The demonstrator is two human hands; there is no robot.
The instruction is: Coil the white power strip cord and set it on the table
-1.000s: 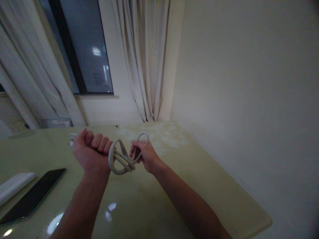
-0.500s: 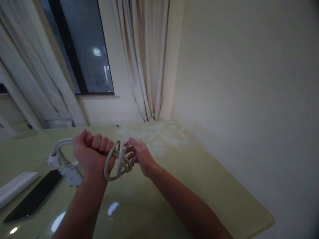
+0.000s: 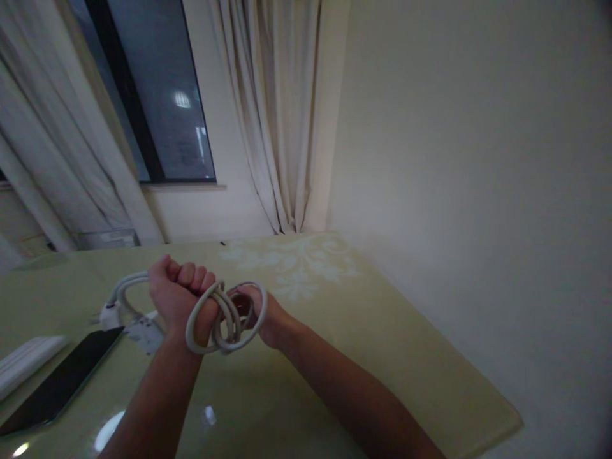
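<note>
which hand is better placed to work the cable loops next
Probably the right hand: it is in among the loops of the cable, while the left hand is clenched around it.

This looks like a room in a home — long pale curtains (image 3: 282, 115) hang beside a dark-framed window (image 3: 162, 95), a plain wall (image 3: 468, 159) rises at the right — and the glossy table (image 3: 382, 357) bears a floral pattern (image 3: 297, 285).

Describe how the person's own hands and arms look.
The left hand and right hand are ungloved; both forearms are bare, with no sleeves in view. No watch or bracelet shows; rings cannot be ruled out on the partly hidden right hand.
</note>
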